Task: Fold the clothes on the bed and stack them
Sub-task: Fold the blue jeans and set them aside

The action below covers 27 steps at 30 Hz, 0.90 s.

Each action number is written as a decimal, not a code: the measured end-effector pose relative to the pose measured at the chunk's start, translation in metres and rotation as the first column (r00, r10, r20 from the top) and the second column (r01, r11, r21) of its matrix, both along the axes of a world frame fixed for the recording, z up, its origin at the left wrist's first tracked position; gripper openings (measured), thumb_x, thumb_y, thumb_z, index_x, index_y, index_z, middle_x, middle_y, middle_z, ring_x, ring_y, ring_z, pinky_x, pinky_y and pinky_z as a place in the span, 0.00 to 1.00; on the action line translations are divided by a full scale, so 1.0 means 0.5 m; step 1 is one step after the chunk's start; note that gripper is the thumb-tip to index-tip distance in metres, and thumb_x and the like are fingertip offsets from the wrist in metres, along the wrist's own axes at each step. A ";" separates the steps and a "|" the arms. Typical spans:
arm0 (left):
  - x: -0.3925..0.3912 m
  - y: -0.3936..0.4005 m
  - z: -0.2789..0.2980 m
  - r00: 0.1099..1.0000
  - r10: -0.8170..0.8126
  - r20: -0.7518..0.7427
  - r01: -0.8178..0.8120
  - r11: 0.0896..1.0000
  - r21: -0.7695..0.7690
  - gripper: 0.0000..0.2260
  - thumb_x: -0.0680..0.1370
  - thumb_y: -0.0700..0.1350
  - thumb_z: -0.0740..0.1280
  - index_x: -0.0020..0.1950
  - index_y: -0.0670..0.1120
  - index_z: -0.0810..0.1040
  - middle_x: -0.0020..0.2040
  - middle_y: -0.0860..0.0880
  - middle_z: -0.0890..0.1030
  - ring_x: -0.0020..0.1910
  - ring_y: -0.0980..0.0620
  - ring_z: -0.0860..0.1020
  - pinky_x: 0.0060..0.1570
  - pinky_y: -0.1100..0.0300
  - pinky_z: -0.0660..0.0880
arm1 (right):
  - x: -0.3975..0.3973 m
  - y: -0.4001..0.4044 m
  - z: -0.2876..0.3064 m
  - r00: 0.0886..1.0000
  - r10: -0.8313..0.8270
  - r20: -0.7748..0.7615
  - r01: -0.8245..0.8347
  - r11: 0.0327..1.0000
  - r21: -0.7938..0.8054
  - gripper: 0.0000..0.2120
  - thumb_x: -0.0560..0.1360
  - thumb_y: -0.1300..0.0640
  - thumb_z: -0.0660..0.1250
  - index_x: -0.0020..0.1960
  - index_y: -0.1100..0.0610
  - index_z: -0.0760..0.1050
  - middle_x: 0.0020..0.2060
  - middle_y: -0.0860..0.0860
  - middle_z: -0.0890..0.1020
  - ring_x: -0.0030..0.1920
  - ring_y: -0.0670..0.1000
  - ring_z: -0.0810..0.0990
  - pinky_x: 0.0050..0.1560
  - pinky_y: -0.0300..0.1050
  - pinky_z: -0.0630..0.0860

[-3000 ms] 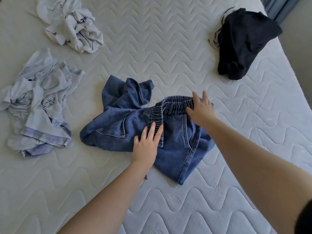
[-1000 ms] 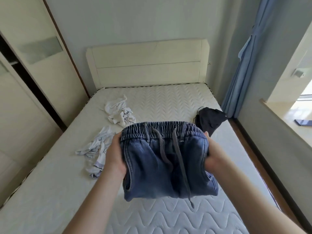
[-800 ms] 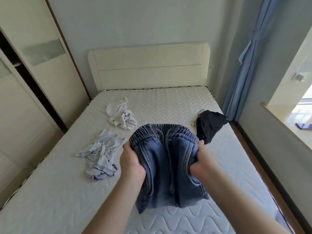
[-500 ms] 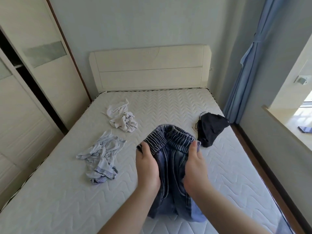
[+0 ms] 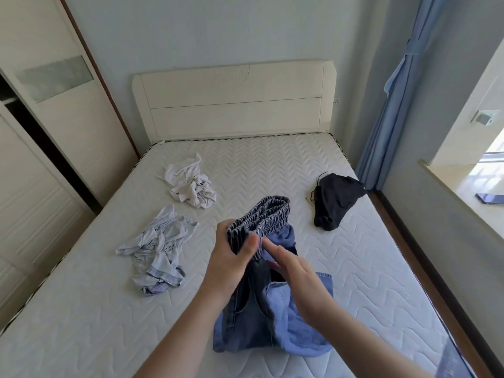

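Observation:
Blue denim jeans [image 5: 261,320] hang above the white quilted mattress [image 5: 272,165], folded in half lengthwise at the elastic waistband. My left hand [image 5: 231,266] grips the near end of the doubled waistband. My right hand [image 5: 294,271] lies beside it with fingers straight, touching the fabric just under the waistband. The legs droop down to the mattress near its front edge. A crumpled white garment [image 5: 191,186], a crumpled pale blue garment [image 5: 158,246] and a black garment [image 5: 335,203] lie on the bed, unfolded.
A cream headboard [image 5: 231,105] stands at the far end. Wardrobe doors [image 5: 41,132] run along the left side. On the right are a blue curtain [image 5: 392,105], a strip of wooden floor and a window sill [image 5: 463,197] with a dark phone on it.
The jeans were lifted off the bed by the waistband. My hands came together, folding the waistband in half. My right hand has let go and now lies flat against the fabric.

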State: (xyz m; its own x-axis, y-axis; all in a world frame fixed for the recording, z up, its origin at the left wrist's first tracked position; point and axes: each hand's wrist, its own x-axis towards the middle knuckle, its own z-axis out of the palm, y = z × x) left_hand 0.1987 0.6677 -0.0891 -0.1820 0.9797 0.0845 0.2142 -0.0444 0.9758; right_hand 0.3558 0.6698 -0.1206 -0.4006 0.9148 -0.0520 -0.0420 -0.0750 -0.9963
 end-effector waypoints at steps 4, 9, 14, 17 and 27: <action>-0.010 0.003 0.000 0.992 -0.027 -0.125 0.034 0.998 0.049 0.28 0.64 0.60 0.76 0.58 0.65 0.67 0.52 0.63 0.81 0.51 0.63 0.80 0.49 0.71 0.74 | 0.020 0.018 -0.013 0.984 0.123 -0.130 -0.127 0.992 -0.019 0.23 0.81 0.44 0.48 0.70 0.42 0.73 0.71 0.40 0.71 0.73 0.42 0.65 0.74 0.50 0.59; -0.052 0.006 -0.008 0.990 -0.078 -0.121 0.085 0.995 0.050 0.22 0.75 0.40 0.69 0.62 0.62 0.68 0.52 0.56 0.82 0.50 0.59 0.81 0.47 0.72 0.72 | 0.049 0.050 -0.006 0.977 -0.028 -0.212 0.012 0.997 -0.074 0.31 0.84 0.45 0.44 0.56 0.61 0.81 0.57 0.55 0.83 0.62 0.52 0.80 0.63 0.50 0.71; -0.074 0.005 0.000 0.968 -0.206 -0.146 0.208 0.978 -0.006 0.22 0.73 0.45 0.66 0.63 0.61 0.66 0.52 0.55 0.82 0.50 0.55 0.81 0.52 0.65 0.75 | 0.095 0.101 0.027 0.889 -0.447 0.101 0.390 0.853 0.347 0.10 0.83 0.57 0.57 0.51 0.48 0.76 0.48 0.47 0.82 0.51 0.45 0.80 0.52 0.38 0.73; -0.086 0.000 0.004 0.938 -0.271 -0.217 0.274 0.961 -0.017 0.22 0.74 0.43 0.66 0.64 0.61 0.65 0.52 0.57 0.81 0.49 0.58 0.80 0.48 0.72 0.73 | 0.122 0.129 0.052 0.906 -0.349 0.238 0.187 0.837 0.515 0.12 0.82 0.58 0.61 0.53 0.42 0.78 0.57 0.42 0.77 0.58 0.36 0.75 0.55 0.26 0.69; -0.098 -0.006 0.008 0.855 -0.366 -0.368 0.373 0.926 -0.055 0.23 0.73 0.43 0.66 0.63 0.63 0.66 0.53 0.60 0.79 0.53 0.58 0.79 0.50 0.73 0.72 | 0.144 0.156 0.099 0.555 -0.046 0.831 -0.533 0.748 0.397 0.13 0.79 0.50 0.65 0.61 0.52 0.80 0.60 0.45 0.79 0.56 0.44 0.76 0.59 0.36 0.69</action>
